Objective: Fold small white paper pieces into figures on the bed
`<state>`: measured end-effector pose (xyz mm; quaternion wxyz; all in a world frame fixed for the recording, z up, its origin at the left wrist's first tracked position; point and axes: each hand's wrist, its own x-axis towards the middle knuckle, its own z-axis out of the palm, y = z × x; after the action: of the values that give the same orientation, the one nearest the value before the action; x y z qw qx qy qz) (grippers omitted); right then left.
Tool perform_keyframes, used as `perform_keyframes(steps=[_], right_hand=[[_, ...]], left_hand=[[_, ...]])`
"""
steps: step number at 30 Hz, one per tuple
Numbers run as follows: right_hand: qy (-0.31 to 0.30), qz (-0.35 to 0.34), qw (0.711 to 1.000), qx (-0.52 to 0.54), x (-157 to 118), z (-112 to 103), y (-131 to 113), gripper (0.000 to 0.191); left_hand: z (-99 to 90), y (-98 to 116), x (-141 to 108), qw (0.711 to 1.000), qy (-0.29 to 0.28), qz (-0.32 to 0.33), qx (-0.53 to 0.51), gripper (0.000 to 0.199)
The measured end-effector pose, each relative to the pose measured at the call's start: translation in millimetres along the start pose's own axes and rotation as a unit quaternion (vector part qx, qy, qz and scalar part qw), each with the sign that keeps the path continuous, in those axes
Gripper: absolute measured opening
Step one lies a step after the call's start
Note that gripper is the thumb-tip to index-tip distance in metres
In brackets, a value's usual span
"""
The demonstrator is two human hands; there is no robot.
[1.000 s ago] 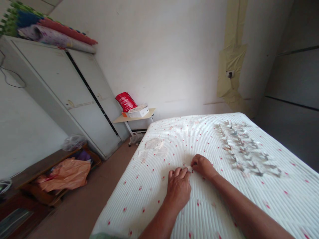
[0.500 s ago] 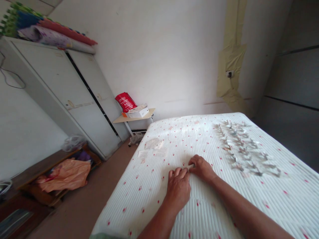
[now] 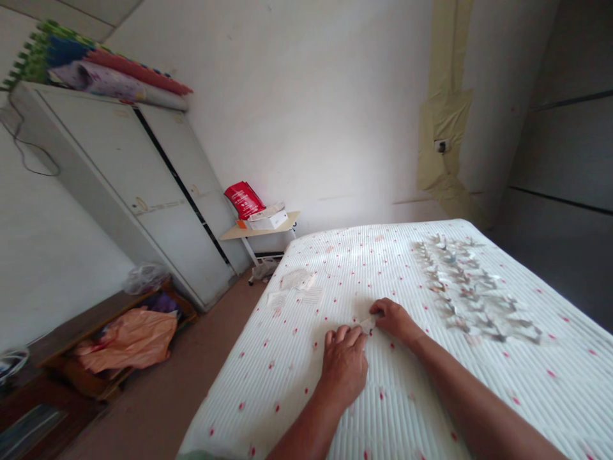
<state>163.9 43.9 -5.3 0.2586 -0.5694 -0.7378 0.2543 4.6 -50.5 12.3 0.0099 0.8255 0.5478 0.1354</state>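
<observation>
A small piece of folded paper (image 3: 368,324) lies on the quilted bed cover between my hands. My left hand (image 3: 343,358) rests on the cover with its fingers bent, the tips holding the paper's left side. From the right, my right hand (image 3: 393,321) pinches the paper's other edge between thumb and fingers. Several folded paper figures, shaped like cranes (image 3: 462,281), stand in rows to the right of my hands. Printed paper sheets (image 3: 297,279) lie flat at the left of the bed. The fingers partly hide the paper, so its exact shape is unclear.
The bed (image 3: 268,409) has a white, red-dotted cover. Beyond its far left corner stands a small table (image 3: 287,223) with a red bag (image 3: 244,199) and a white box (image 3: 268,220). A grey cabinet (image 3: 163,217) and a low wooden bench (image 3: 52,348) stand at the left.
My right hand has moved slightly right, away from my left hand, and more of the paper shows between them. The camera view has tilted up a little.
</observation>
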Motion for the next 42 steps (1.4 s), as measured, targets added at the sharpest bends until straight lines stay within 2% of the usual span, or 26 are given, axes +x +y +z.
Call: perform_keyframes(steps=[5,7,10,13,20,34,38,40,42], right_hand=[[0.008,0.031,0.994,0.102,0,-5,-3,0.021],[0.018,0.021,0.996,0.084,-3,0,-10,0.015],[0.058,0.006,0.998,-0.034,-9,10,-19,0.011],[0.069,-0.011,0.993,-0.092,-12,17,-24,0.010],[0.046,-0.005,0.995,-0.087,-9,15,-21,0.012],[0.055,0.000,0.996,-0.064,-1,11,-7,0.018],[0.052,0.000,0.996,-0.067,0,10,-7,0.018],[0.050,-0.001,0.997,-0.066,0,10,-7,0.018],[0.049,-0.003,0.997,-0.066,-1,10,-7,0.018]], left_hand=[[1.0,0,0,1.000,0.008,0.005,-0.013,0.035],[1.2,0,0,1.000,0.012,0.007,-0.015,0.034],[1.9,1,0,1.000,0.016,0.006,-0.012,0.033],[2.6,1,0,1.000,0.022,0.002,-0.010,0.034],[2.3,0,-2,1.000,0.019,-0.005,-0.011,0.035],[6.7,-7,-8,0.998,0.019,-0.020,-0.061,0.042],[9.9,-15,-6,0.992,0.050,-0.009,-0.117,0.042],[11.5,-20,-3,0.982,0.092,-0.016,-0.164,0.041],[13.2,-25,2,0.965,0.147,-0.052,-0.211,0.035]])
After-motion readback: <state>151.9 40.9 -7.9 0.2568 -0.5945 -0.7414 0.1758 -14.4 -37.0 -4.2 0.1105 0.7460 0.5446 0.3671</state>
